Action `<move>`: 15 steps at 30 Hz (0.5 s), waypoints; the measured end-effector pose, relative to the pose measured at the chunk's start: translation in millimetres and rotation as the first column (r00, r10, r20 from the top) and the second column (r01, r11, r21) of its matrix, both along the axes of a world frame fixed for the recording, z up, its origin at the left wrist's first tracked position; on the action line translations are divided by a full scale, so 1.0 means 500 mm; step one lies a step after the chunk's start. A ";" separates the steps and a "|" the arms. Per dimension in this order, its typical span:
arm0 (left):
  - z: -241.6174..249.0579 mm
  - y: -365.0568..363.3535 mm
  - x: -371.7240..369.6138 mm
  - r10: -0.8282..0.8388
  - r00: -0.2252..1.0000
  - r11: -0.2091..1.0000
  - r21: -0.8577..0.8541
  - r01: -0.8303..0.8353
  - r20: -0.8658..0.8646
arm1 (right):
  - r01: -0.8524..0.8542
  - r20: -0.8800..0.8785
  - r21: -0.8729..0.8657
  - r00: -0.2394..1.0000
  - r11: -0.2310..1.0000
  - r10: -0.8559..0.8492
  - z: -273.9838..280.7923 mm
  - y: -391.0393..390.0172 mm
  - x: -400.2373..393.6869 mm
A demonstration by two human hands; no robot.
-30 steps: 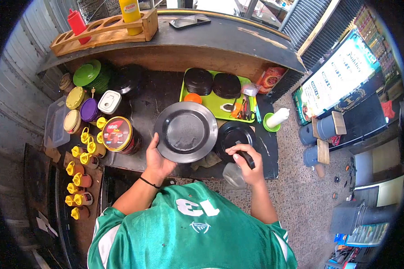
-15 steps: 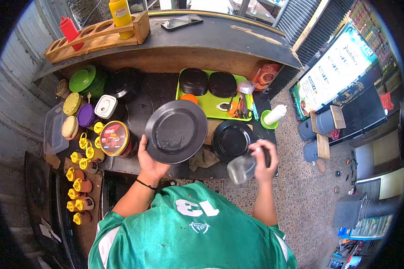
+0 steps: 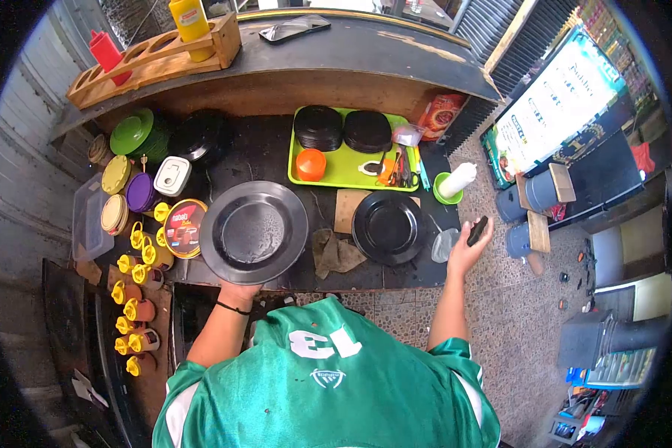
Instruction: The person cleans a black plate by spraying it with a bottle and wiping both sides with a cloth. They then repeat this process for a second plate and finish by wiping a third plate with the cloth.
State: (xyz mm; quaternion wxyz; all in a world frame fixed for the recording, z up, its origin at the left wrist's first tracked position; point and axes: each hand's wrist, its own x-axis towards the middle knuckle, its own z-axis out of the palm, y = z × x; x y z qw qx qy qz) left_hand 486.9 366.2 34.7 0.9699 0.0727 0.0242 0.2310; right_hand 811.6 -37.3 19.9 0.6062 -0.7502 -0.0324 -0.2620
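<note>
My left hand point(image 3: 240, 292) supports a round black plate point(image 3: 254, 233) from below at its near rim. Most of its fingers are hidden under the plate, whose surface has pale wet-looking marks. Out past the counter's right end, my right hand point(image 3: 467, 254) holds a small dark object point(image 3: 477, 231) whose kind I cannot make out. Beside that hand, a clear plastic item point(image 3: 444, 246), perhaps a bag or cup, lies at the counter edge. A second black plate point(image 3: 387, 228) rests on the counter between my hands. A crumpled brownish cloth point(image 3: 336, 254) lies between the two plates.
A green tray point(image 3: 336, 177) bears black dish stacks point(image 3: 317, 128), an orange cup point(image 3: 310, 165) and scissors point(image 3: 409, 179). A white bottle point(image 3: 461, 178) stands in a green cup. Left are a round red tub point(image 3: 184, 228), yellow-lidded bottles point(image 3: 157, 254) and green plates point(image 3: 133, 132).
The plate in my left hand has moved left and tilted. My right hand has moved right; the clear item it was at now lies on the counter edge, and a dark object shows in my fingers.
</note>
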 end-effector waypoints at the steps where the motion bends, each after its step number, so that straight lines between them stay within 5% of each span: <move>1: -0.007 -0.001 -0.004 0.003 1.000 1.000 -0.014 -0.003 -0.011 | 0.087 -0.040 -0.164 0.995 0.983 -0.095 -0.001 -0.009 -0.007; 5: -0.033 -0.005 -0.022 -0.007 0.998 0.997 -0.072 0.002 -0.068 | 0.110 -0.143 -0.324 0.976 0.940 -0.163 -0.034 -0.027 -0.031; 8: -0.048 -0.012 -0.038 0.010 0.995 0.993 -0.118 -0.022 -0.100 | 0.084 -0.080 -0.192 0.992 0.978 -0.101 -0.073 -0.021 -0.066; 11: -0.057 -0.013 -0.049 0.036 0.991 0.986 -0.158 -0.056 -0.127 | 0.246 -0.053 -0.223 0.963 0.943 -0.264 -0.078 -0.003 -0.153; 12: -0.059 -0.014 -0.055 0.046 0.990 0.983 -0.170 -0.070 -0.136 | 0.246 0.055 -0.444 0.967 0.861 -0.248 -0.083 -0.004 -0.178; 13: -0.060 -0.014 -0.060 0.056 0.988 0.980 -0.180 -0.082 -0.146 | 0.259 0.158 -0.634 0.966 0.728 -0.207 -0.093 0.007 -0.194; 15: -0.059 -0.011 -0.077 0.061 0.983 0.976 -0.194 -0.095 -0.175 | -0.044 0.105 -0.699 0.981 0.714 0.164 -0.037 0.096 -0.231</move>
